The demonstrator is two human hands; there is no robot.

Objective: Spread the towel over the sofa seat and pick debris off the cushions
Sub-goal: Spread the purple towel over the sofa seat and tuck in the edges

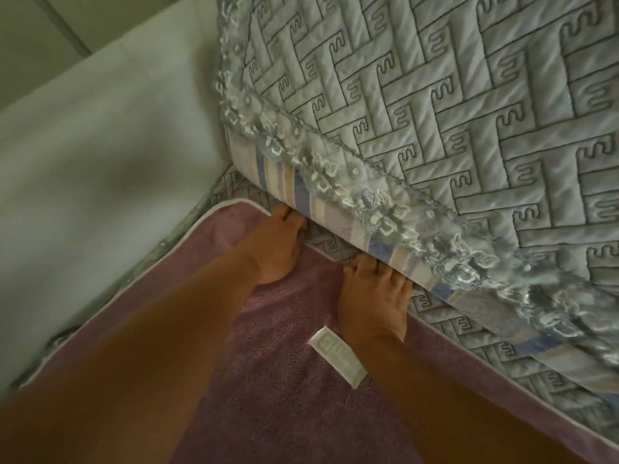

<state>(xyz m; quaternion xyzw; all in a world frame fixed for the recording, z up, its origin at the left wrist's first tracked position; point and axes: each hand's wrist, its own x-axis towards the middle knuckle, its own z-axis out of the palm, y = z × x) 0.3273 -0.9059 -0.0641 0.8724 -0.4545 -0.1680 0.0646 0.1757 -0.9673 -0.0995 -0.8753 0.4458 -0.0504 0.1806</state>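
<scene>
Both forearms reach forward over the purple towel (294,396), which lies flat on the sofa seat. I see my left hand (274,252) and right hand (375,296) palm-down at the towel's far edge, fingertips tucked under the back cushion (435,95); I cannot tell whether they grip anything. White label (337,356) lies on the towel, just beside the right wrist.

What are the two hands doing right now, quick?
Left hand: on the purple towel, fingertips hidden under the back cushion; grip cannot be told.
Right hand: same, fingertips hidden; cannot be told.
</scene>
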